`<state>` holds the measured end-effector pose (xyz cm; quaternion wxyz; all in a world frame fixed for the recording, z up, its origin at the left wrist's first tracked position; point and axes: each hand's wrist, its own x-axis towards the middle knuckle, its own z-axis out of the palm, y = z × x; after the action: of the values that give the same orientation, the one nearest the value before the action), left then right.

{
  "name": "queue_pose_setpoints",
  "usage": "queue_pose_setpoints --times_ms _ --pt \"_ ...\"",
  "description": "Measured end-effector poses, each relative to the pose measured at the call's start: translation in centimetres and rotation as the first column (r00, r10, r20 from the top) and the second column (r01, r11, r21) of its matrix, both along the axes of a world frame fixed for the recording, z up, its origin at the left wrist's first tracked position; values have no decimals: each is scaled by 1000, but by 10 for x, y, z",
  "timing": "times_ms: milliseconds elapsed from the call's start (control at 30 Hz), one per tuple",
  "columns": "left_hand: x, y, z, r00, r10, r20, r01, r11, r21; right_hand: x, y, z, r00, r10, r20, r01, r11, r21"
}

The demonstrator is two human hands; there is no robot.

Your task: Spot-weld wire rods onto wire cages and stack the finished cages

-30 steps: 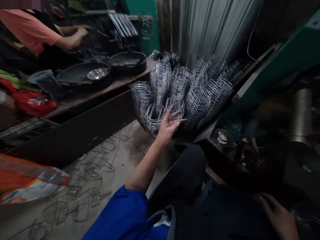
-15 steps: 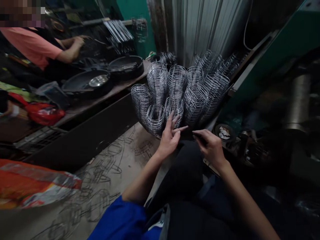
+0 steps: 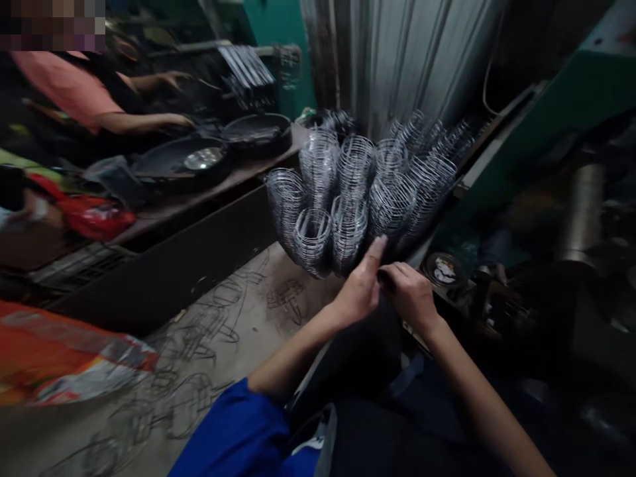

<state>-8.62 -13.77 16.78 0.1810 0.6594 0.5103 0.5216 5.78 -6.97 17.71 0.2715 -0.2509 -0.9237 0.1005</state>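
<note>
My left hand (image 3: 360, 288) is in front of the wire stacks, a finger stretched upward and the others partly hidden and blurred. Close against it, my right hand (image 3: 411, 295) has its fingers curled inward; a dark spot shows at their tips, and what they hold, if anything, cannot be made out. Just beyond both hands stand several tall stacks of nested wire frames (image 3: 349, 228), bent into rounded loops of bright metal. Another wire stack (image 3: 313, 242) is to the left of my left hand.
Loose wire pieces (image 3: 191, 397) lie across the floor at left. A co-worker's hand (image 3: 173, 120) is over a bench with round black trays (image 3: 163, 165). An orange sack (image 3: 64, 358) lies at lower left. On the right are a metal cylinder (image 3: 583, 212) and a small dish (image 3: 442, 268).
My left hand has moved right, up to my right hand, and its spread fingers have drawn closer together. The co-worker's hands, close together before, are now apart.
</note>
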Motion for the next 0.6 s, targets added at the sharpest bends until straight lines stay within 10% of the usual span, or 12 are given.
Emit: queue_pose_setpoints --times_ms 300,600 --pt "4 1 3 937 -271 -219 191 925 -328 25 10 -18 988 33 154 -58 985 162" --pt "14 24 1 957 -263 -125 229 944 -236 40 10 -23 995 -17 97 -22 924 382"
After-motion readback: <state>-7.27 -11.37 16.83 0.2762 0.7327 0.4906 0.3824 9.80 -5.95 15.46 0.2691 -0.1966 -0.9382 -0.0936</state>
